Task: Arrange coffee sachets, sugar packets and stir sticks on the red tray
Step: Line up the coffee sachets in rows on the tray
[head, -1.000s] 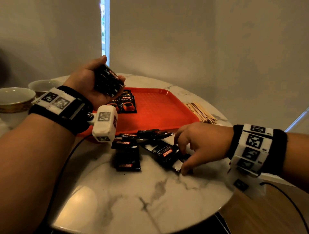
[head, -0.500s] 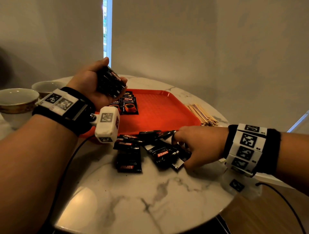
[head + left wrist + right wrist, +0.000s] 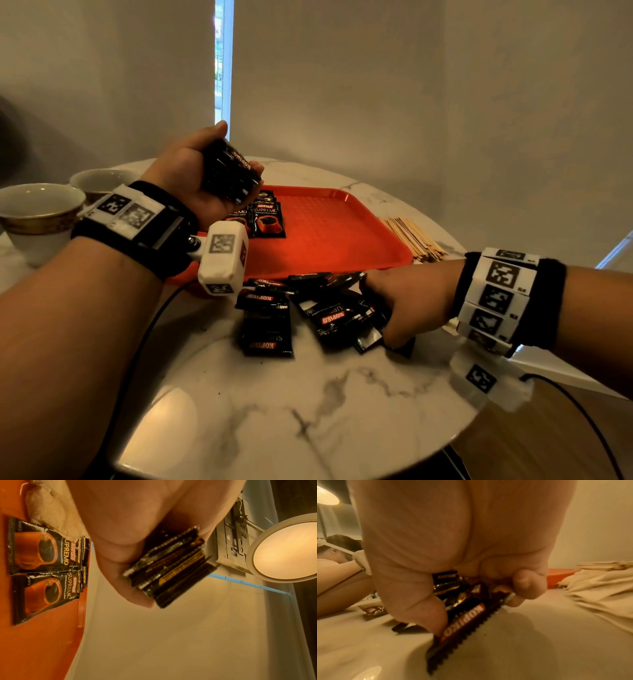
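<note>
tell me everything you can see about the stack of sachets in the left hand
The stack is several black glossy Kopiko sachets with crimped edges and gold and red print, pressed flat together. The left hand grips it, raised palm-up above the near left corner of the red tray, touching nothing else.

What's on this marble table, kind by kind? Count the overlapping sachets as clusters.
Red tray: 1
White cups: 2
Wooden stir stick pile: 1
Kopiko coffee sachet clusters: 3 (stack gripped by left hand, row on tray, loose heap gripped by right hand)
Total: 7
</note>
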The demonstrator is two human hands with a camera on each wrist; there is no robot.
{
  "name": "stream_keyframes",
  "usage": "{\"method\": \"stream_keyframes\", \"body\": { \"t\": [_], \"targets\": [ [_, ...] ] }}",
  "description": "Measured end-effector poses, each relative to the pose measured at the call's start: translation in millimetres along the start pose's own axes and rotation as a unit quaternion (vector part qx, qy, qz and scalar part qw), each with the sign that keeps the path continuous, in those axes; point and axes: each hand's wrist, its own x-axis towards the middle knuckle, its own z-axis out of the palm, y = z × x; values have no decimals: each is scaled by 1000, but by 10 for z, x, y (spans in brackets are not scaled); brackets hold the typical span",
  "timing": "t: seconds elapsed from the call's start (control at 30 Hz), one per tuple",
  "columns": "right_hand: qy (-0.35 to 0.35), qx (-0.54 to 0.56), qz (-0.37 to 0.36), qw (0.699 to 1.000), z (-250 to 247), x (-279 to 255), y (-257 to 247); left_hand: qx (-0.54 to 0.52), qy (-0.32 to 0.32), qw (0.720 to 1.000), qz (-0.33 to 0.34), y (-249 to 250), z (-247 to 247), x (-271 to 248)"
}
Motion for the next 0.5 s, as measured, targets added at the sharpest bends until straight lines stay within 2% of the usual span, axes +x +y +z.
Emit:
{"method": "stream_keyframes", "body": {
  "t": [0.17,0.37,0.5],
  "targets": [
    [-18,-22,36,999,-6,36,12,-5,0,1000,-6,10,-2,-3],
    [-93,-30,83,992,-232,-49,66,-2,-2,1000,-15,18,-7,-4],
    [-104,-83,116,984,-380,-16,123,5,-3,1000,-24,30,-23,-4]
  ]
}}
